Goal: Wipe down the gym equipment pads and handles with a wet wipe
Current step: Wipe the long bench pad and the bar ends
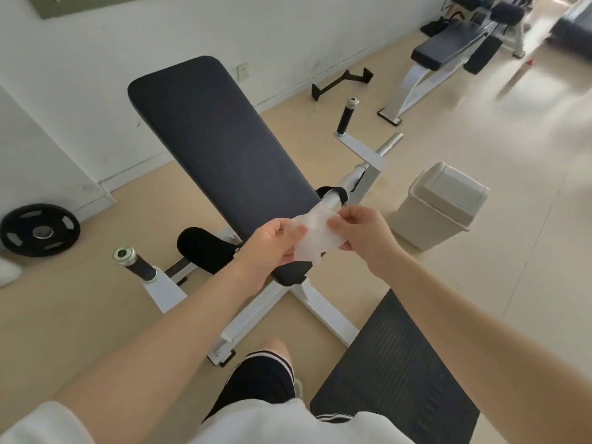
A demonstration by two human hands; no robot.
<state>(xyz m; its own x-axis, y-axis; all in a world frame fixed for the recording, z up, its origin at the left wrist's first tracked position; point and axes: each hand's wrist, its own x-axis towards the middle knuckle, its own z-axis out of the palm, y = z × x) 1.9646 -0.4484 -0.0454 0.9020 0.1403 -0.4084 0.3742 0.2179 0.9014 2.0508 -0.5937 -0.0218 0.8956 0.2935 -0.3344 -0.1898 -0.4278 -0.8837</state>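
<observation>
Two hands, left hand (pixel 276 243) and right hand (pixel 360 229), pinch a white wipe (pixel 315 235) between their fingers above the dark bench pad (pixel 217 145), near a bin (pixel 439 205) at right.

Bright, even daylight fills the room, strongest at the far right, where the pale floor (pixel 528 100) washes out in white glare and smears with blur. The far bench (pixel 448 48) looks soft. Shadows are faint. Wide-angle distortion bends the wall (pixel 288 24) and stretches the near forearms at the edges.
</observation>
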